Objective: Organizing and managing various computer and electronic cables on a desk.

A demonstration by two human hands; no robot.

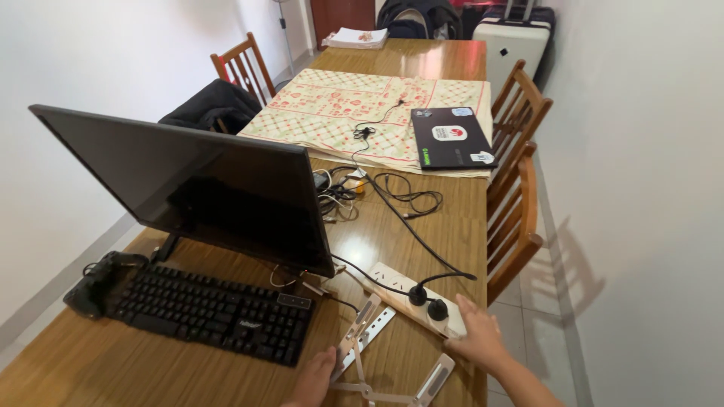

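A folding metal laptop stand point(362, 335) lies spread on the wooden table point(422, 234) near its front edge. My left hand point(315, 377) touches the stand's left arm, fingers curled by it. My right hand point(477, 336) rests with fingers apart on the stand's right arm, next to the end of a white power strip point(392, 283) with black plugs in it. Whether either hand grips the stand is unclear.
A dark monitor point(196, 185) and black keyboard point(215, 310) stand to the left, a black headset point(94, 283) beside them. Tangled cables point(377, 192) lie mid-table. Farther back lie a patterned cloth point(339, 105) and a closed laptop point(451, 137). Wooden chairs point(513, 218) line the right side.
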